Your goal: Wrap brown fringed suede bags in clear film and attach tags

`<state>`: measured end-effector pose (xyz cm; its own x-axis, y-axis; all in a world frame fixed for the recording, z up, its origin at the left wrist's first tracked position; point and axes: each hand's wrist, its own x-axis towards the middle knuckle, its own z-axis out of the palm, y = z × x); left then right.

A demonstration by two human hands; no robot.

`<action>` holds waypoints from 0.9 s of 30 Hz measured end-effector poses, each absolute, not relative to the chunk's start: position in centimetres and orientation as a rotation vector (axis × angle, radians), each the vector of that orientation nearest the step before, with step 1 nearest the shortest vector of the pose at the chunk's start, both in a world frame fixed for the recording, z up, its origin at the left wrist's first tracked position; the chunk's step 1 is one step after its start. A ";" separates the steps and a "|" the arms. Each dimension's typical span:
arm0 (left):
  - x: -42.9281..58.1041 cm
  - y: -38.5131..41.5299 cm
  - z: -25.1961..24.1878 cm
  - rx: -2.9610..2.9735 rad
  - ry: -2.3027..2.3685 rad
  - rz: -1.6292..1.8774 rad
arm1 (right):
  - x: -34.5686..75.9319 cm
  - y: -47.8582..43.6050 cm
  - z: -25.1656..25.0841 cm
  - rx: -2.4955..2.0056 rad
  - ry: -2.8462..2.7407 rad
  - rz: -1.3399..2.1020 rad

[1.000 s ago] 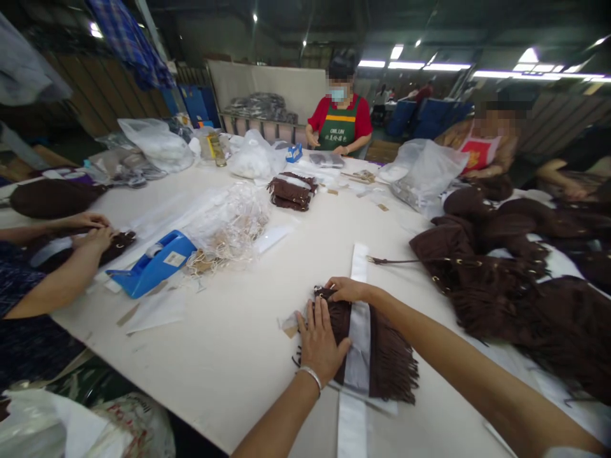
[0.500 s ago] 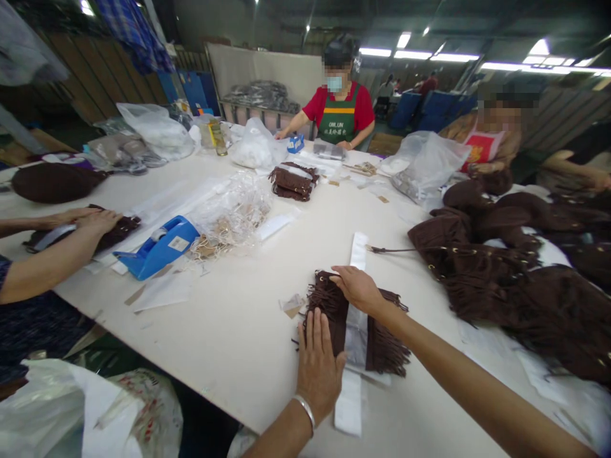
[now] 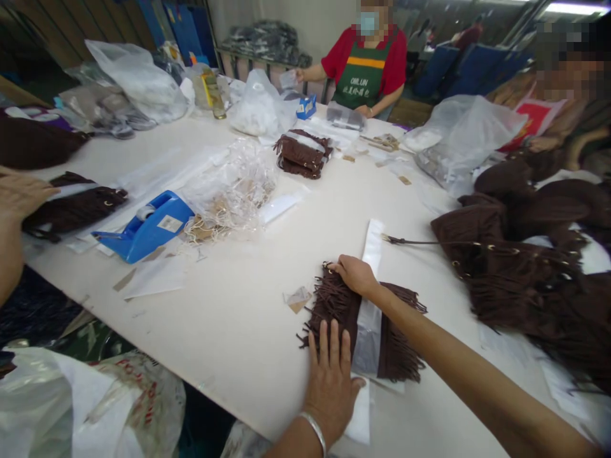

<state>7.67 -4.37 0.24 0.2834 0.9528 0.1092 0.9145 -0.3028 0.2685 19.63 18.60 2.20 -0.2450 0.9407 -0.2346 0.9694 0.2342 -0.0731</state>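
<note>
A dark brown fringed bag (image 3: 398, 340) lies flat on the table in front of me. A clear plastic strip (image 3: 366, 343) lies across its middle, and a long white paper strip (image 3: 373, 238) shows from beneath it at the top and bottom. My left hand (image 3: 329, 375), with a silver bangle at the wrist, rests on the bag's lower left edge, fingers spread. At the upper edge, near a metal eyelet, my right hand (image 3: 356, 275) has its fingers curled over the fabric and grips it. Its fingertips are partly hidden.
Brown bags (image 3: 506, 273) are heaped on the right. A blue tape dispenser (image 3: 147, 226), plastic-wrapped tags (image 3: 233, 197) and a folded brown bag (image 3: 303, 152) lie further off. A co-worker's hand (image 3: 23, 194) is at the left; another person (image 3: 365, 70) stands across the table.
My view has tilted down and shifted. My left hand's fingers are spread wider and sit lower on the bag. My right hand stays at the upper edge, fingers more curled.
</note>
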 end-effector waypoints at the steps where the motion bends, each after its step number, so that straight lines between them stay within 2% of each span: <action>1: 7.7 -4.4 0.2 2.385 1.759 0.368 | 19.7 18.6 2.1 1.843 2.358 -0.312; 11: 8.0 -4.9 -0.7 2.439 1.762 0.518 | 19.1 17.8 3.8 1.936 2.413 -0.336; 15: 7.4 -4.9 -1.0 2.505 1.693 0.611 | 21.1 15.9 6.9 2.131 2.434 -0.290; 19: 6.3 -4.6 1.2 2.574 1.552 0.654 | 25.9 10.4 9.0 2.413 2.405 -0.212; 23: 7.3 -2.5 4.6 2.698 1.276 0.712 | 28.2 1.9 6.9 2.602 2.390 -0.137; 27: 11.4 2.1 5.4 2.871 0.921 0.582 | 26.6 -4.0 2.5 2.511 2.513 0.090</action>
<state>11.36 2.12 5.43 0.7486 0.5735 0.3327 0.5467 -0.8179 0.1796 26.56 -4.03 2.46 0.0404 0.9473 0.3177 0.9676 0.0422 -0.2489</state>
